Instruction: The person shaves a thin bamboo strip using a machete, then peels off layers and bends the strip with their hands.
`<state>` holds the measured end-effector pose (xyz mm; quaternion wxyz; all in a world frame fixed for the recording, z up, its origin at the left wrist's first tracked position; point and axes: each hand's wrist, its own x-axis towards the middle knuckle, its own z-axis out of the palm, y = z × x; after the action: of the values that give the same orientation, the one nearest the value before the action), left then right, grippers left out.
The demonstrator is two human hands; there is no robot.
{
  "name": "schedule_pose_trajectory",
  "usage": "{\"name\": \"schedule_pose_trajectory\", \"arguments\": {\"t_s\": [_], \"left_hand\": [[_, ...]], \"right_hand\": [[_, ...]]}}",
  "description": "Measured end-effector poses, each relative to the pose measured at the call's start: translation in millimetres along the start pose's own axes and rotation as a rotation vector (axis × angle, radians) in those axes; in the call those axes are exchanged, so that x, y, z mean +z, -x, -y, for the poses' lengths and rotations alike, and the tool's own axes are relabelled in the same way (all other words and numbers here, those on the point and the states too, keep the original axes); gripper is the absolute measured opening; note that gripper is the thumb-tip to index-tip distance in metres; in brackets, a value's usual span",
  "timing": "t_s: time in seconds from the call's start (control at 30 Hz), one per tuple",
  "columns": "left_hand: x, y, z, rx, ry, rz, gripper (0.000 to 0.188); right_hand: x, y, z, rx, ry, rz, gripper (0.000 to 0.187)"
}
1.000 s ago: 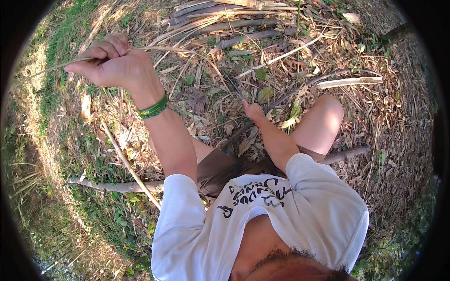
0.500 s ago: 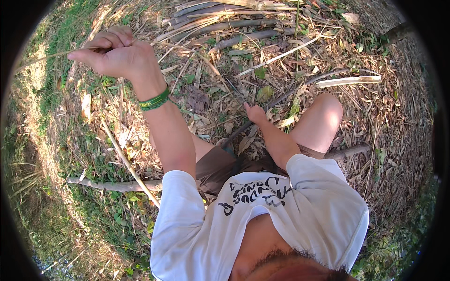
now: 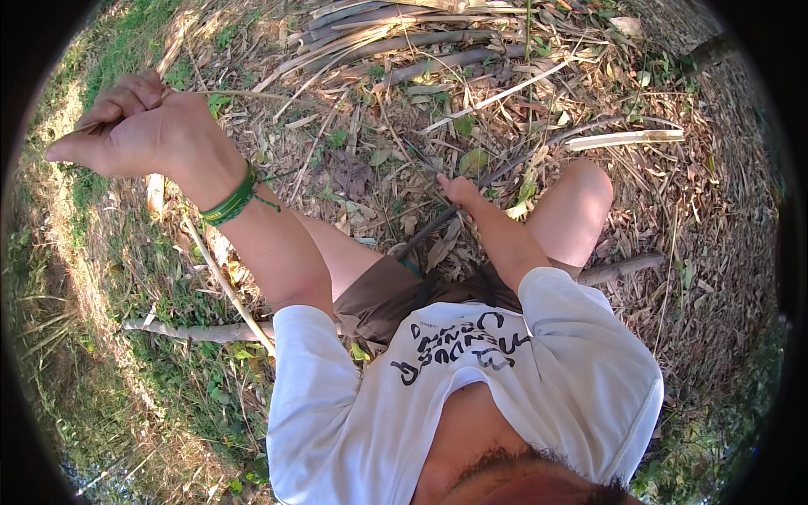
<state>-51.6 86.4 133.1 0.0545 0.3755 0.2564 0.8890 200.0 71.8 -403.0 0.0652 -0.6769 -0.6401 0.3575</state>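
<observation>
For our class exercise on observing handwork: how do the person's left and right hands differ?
The left hand is stretched far to the person's left; the right hand is nearer the middle. The left holds a thin pale strip, the right a slim dark object. The left has a green wristband; the right shows none. Both are closed in a grip.

The ground [image 3: 715, 244] carries dry leaf litter [image 3: 290, 156]. Long poles [image 3: 454, 61] lie grouped ahead; one pale split length [image 3: 627, 139] lies at right.
</observation>
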Motion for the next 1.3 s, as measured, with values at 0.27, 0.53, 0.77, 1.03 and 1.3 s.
{"name": "schedule_pose_trajectory", "arguments": {"t_s": [0.27,0.53,0.77,1.03,1.3], "left_hand": [[-34.2,-40.9,-71.7,0.182,-0.028,-0.003,0.073],[-112.9,-20.5,-121.5,0.110,0.250,-0.183,0.061],[-145.0,-7.2,-136.6,-0.055,0.440,-0.109,0.058],[-153.4,0.3,-138.7,0.031,0.355,-0.202,0.052],[-144.0,-3.9,-141.0,-0.022,0.449,-0.123,0.055]], "right_hand": [[-27.9,2.6,35.3,0.246,-0.178,0.337,0.078],[-115.9,-49.8,125.3,-0.067,-1.015,-0.112,0.071],[-183.1,-102.1,105.4,-0.196,-1.263,-0.530,0.049],[-212.2,-89.8,112.2,-0.233,-0.895,-0.691,0.032],[-199.3,-96.2,88.3,-0.301,-0.607,-0.496,0.036]]}}
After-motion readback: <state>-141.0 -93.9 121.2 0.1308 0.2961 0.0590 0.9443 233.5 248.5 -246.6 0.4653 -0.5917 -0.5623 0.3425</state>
